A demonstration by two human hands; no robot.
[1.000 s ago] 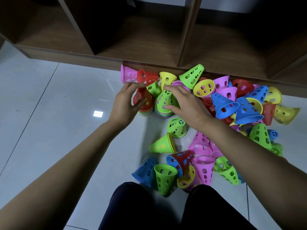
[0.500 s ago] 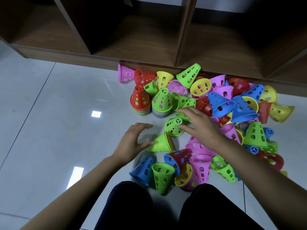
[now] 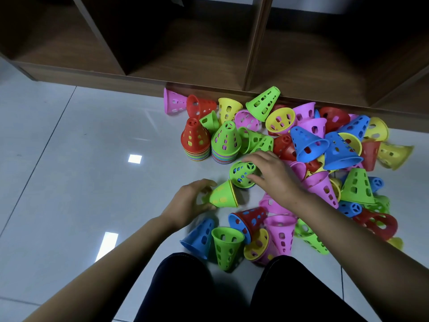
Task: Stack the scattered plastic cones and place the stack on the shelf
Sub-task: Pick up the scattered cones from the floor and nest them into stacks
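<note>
Many perforated plastic cones in several colours lie scattered in a pile (image 3: 325,154) on the floor before a brown wooden shelf (image 3: 209,56). Two short upright stacks stand side by side, one topped by a red cone (image 3: 194,138), the other by a green cone (image 3: 225,139). My left hand (image 3: 188,201) curls around the tip of a green cone with a yellow one nested inside (image 3: 224,195), lying on its side. My right hand (image 3: 271,173) has thumb and fingers around the narrow end of another green cone (image 3: 241,174) lying nearby.
The glossy white tiled floor (image 3: 81,159) stretches to the left. The shelf has open compartments split by upright dividers (image 3: 255,43). My dark-trousered knees (image 3: 232,291) are at the bottom, with several loose cones (image 3: 226,247) just in front of them.
Both hands left the two upright stacks and came back toward me. The left hand has reached the lying green-and-yellow cone; the right has closed on the green cone beside it.
</note>
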